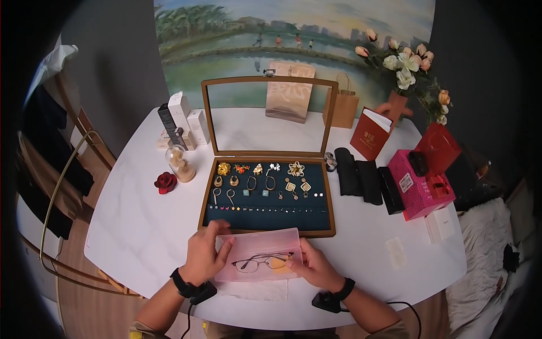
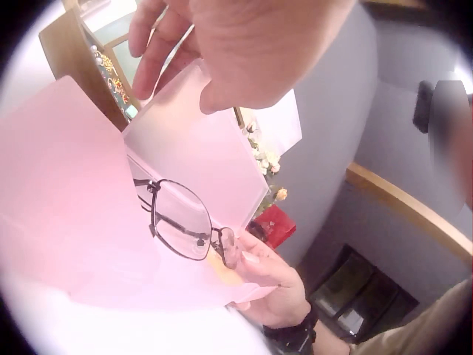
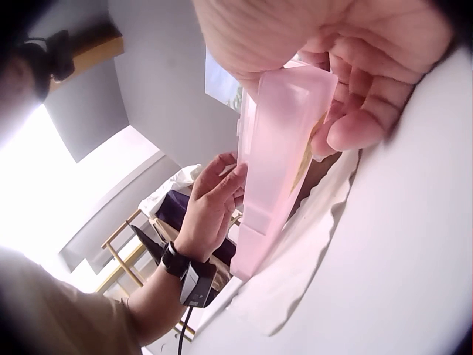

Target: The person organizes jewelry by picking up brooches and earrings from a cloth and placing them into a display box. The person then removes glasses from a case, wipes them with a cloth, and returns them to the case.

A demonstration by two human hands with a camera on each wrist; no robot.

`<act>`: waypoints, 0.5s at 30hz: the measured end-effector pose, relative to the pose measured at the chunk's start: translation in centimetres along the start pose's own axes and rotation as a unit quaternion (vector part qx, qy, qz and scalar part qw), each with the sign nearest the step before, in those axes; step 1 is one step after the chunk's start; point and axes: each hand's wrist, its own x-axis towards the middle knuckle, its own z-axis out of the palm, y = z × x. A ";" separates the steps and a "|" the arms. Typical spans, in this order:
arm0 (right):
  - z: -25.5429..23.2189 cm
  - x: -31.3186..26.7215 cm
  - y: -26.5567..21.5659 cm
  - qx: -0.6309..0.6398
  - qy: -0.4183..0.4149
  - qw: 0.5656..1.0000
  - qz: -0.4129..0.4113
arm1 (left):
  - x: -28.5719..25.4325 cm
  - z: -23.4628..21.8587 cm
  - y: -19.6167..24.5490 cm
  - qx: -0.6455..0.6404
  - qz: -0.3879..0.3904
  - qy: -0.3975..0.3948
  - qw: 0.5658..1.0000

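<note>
An open, translucent pink glasses case (image 1: 262, 240) is held low over the table's front part. Inside it lie dark thin-rimmed glasses (image 1: 246, 265) and a yellow cloth (image 1: 279, 263). My left hand (image 1: 204, 253) holds the raised lid at its left end, thumb on the inner face and fingers behind. The right hand (image 1: 320, 268) grips the other end, its thumb over the rim near the glasses. In the left wrist view the spectacles (image 2: 181, 222) sit with one lens toward the camera. From the right wrist the case wall (image 3: 277, 170) shows between thumb and fingers.
Just beyond the case stands an open wooden jewelry box (image 1: 333, 226) with several earrings and brooches. A white tissue (image 1: 254, 290) lies beneath the case. Left are a glass dome (image 1: 183, 165) and a red flower (image 1: 165, 183); right, black pouches (image 1: 358, 178) and a pink box (image 1: 420, 192).
</note>
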 end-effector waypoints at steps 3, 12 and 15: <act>-0.1 0.0 0.5 -0.042 0.009 0.999 -0.005 | 0.1 0.8 0.3 0.073 0.121 0.114 0.983; 0.0 -0.1 -0.2 -0.061 0.022 0.998 0.006 | -2.9 2.6 1.8 0.258 0.335 0.049 0.905; 0.1 0.0 -0.5 -0.069 0.017 0.997 0.010 | -2.9 2.9 1.8 0.280 0.308 0.005 0.909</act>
